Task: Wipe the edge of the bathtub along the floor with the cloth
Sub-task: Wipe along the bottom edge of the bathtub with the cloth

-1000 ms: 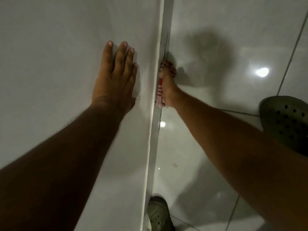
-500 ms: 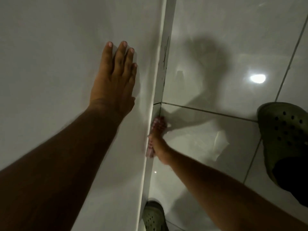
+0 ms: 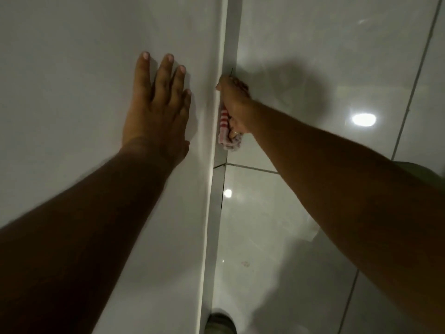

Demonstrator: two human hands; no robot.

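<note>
The white bathtub point(image 3: 72, 92) fills the left half of the view, and its outer edge point(image 3: 212, 189) runs from top to bottom down the middle where it meets the floor. My left hand point(image 3: 156, 107) lies flat on the tub's top surface with its fingers spread. My right hand point(image 3: 234, 104) is closed on a red-and-white striped cloth point(image 3: 225, 131) and presses it against the tub's edge at floor level. Most of the cloth is hidden under the hand.
Glossy white floor tiles point(image 3: 313, 44) with dark grout lines lie to the right and reflect ceiling lights. A green clog point(image 3: 220, 323) shows at the bottom by the tub's edge. Another green shoe point(image 3: 419, 168) peeks out behind my right forearm.
My right hand has slid the cloth forward along the tub's edge, away from me, after pulling it back half a second ago. My left hand has stayed flat on the tub.
</note>
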